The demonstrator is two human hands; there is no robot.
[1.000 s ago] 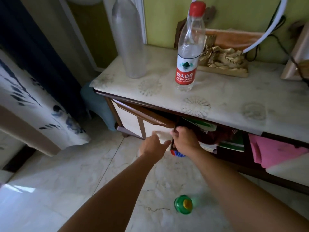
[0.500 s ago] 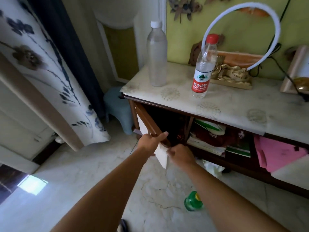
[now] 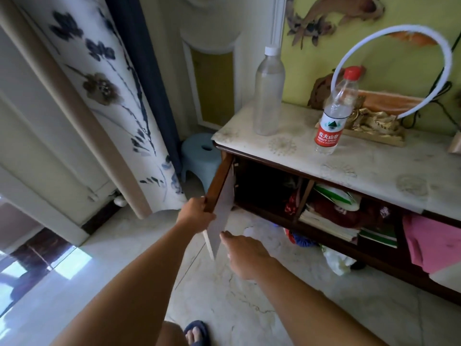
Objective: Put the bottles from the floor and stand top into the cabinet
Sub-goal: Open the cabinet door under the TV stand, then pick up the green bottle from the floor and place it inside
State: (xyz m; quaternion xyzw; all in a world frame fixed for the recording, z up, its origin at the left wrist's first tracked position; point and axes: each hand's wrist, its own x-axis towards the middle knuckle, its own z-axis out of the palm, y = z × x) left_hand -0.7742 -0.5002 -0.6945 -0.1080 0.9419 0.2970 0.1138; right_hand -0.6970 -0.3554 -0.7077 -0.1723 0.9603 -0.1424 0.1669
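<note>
Left hand (image 3: 197,216) is gripping the cabinet door (image 3: 220,196) edge, right hand (image 3: 245,253) hovering spread just beside it; both bottles (image 3: 268,93) are standing above on the stand top (image 3: 374,166) — jolting the stand risks toppling them.

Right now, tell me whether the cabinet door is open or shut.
Open. The cabinet door is swung outward, its edge held in the left hand, and the dark compartment behind it is exposed.

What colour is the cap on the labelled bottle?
Red, on the labelled bottle; seen in the head view.
</note>
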